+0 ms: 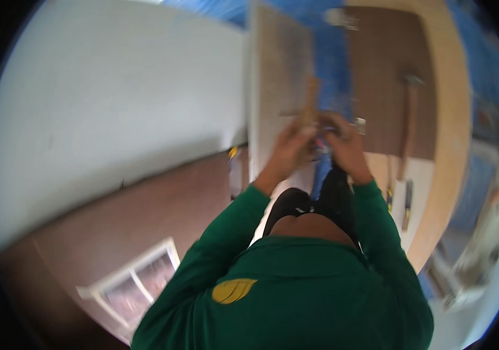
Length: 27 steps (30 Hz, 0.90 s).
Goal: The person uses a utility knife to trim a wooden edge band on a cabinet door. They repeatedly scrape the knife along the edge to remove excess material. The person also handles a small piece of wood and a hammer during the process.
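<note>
— Where are the hands?
— Upper centre of the frame. The left hand (pixel 289 147) curls its fingers round a wooden handle (pixel 309 105).
— And the right hand (pixel 346 140)?
— Closed beside it, touching; blur hides what it grips. A hammer (pixel 408 125) lies right of them.

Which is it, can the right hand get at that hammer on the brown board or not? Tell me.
Probably yes: the hammer lies uncovered just right of the right hand, nothing between them, though that hand is busy with the left hand.

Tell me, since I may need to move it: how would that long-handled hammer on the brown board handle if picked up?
The hammer looks rigid, with a long slim handle. It is probably head-heavy, so it may tip toward the head. Lying flat, it seems unlikely to roll.
</note>
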### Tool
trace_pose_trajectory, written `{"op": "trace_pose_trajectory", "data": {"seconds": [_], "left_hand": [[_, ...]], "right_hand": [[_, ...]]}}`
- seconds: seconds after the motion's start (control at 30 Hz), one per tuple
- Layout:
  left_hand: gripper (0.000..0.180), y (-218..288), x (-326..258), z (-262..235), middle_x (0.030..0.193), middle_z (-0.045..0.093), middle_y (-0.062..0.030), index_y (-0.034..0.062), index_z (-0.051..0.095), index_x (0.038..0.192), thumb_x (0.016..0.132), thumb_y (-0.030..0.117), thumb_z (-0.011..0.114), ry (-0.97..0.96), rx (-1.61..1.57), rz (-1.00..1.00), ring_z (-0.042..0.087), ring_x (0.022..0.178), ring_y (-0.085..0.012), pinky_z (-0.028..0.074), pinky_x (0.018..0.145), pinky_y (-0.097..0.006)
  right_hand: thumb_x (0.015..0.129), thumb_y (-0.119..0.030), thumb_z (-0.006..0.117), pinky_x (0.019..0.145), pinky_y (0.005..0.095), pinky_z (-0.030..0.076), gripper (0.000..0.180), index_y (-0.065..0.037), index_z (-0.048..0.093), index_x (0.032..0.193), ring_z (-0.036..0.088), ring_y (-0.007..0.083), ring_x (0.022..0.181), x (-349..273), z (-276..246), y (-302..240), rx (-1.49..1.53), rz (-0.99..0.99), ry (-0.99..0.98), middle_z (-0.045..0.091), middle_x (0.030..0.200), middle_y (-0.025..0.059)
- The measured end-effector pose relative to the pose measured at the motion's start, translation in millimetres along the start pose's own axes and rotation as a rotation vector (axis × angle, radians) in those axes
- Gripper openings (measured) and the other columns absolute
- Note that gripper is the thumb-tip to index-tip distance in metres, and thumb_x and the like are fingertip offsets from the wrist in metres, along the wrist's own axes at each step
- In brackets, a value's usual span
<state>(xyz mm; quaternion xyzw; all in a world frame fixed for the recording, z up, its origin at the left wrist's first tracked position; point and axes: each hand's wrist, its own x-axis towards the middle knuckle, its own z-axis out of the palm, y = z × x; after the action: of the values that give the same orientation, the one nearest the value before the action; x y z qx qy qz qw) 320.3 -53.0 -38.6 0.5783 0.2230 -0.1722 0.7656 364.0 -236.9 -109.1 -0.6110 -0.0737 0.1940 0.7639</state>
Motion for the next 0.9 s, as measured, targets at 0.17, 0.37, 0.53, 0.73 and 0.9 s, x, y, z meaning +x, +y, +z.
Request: {"op": "trace_pose_trajectory", "data": {"seconds": [0.17, 0.37, 0.53, 0.73, 0.9], "left_hand": [[0.073, -38, -19, -20, 0.118, 0.072, -0.0066, 0.0029, 0.054, 0.164, 0.109, 0.046, 0.078, 0.169, 0.057, 0.095, 0.07, 0.099, -0.0154, 0.057, 0.084, -0.031], [0.083, -72, -95, -59, 0.14, 0.072, -0.0197, -0.0027, 0.046, 0.17, 0.109, 0.046, 0.075, 0.475, 0.045, 0.064, 0.068, 0.13, -0.0247, 0.053, 0.112, -0.038], [0.087, -109, -172, -88, 0.138, 0.074, -0.0281, -0.0006, 0.041, 0.173, 0.109, 0.05, 0.072, 0.725, -0.09, -0.115, 0.074, 0.128, -0.0338, 0.057, 0.11, -0.044], [0.09, -223, -264, -76, 0.143, 0.071, -0.0336, 0.0006, 0.037, 0.175, 0.11, 0.054, 0.069, 1.125, -0.331, -0.012, 0.072, 0.134, -0.0408, 0.056, 0.114, -0.049], [0.094, -309, -339, -68, 0.149, 0.069, -0.0319, -0.003, 0.034, 0.175, 0.11, 0.055, 0.07, 1.37, -0.543, 0.218, 0.066, 0.144, -0.0382, 0.051, 0.122, -0.046]], "right_hand": [[0.111, -0.016, 0.062, 0.11, 0.0375, 0.056, 0.043, 0.003, 0.064, 0.149, 0.07, 0.0227, 0.128, -7, 45, 41, 0.329, 0.256, 0.003, 0.072, 0.14, 0.0128], [0.119, -0.032, 0.061, 0.103, 0.0365, 0.055, 0.041, 0.001, 0.063, 0.142, 0.068, 0.0177, 0.119, -20, 105, 49, 0.136, 0.438, -0.226, 0.069, 0.13, 0.0092], [0.121, -0.04, 0.061, 0.096, 0.0345, 0.057, 0.045, 0.002, 0.067, 0.137, 0.07, 0.016, 0.113, -47, 168, 70, -0.069, 0.538, -0.647, 0.071, 0.122, 0.0069], [0.119, -0.036, 0.061, 0.104, 0.0376, 0.056, 0.045, 0.0, 0.066, 0.145, 0.072, 0.0214, 0.121, -126, 245, 103, 0.044, 1.208, -0.912, 0.074, 0.131, 0.0108], [0.119, -0.035, 0.06, 0.117, 0.0416, 0.051, 0.047, -0.001, 0.062, 0.151, 0.068, 0.0242, 0.132, -217, 314, 115, -0.261, 1.241, -1.163, 0.071, 0.14, 0.0127]]}}
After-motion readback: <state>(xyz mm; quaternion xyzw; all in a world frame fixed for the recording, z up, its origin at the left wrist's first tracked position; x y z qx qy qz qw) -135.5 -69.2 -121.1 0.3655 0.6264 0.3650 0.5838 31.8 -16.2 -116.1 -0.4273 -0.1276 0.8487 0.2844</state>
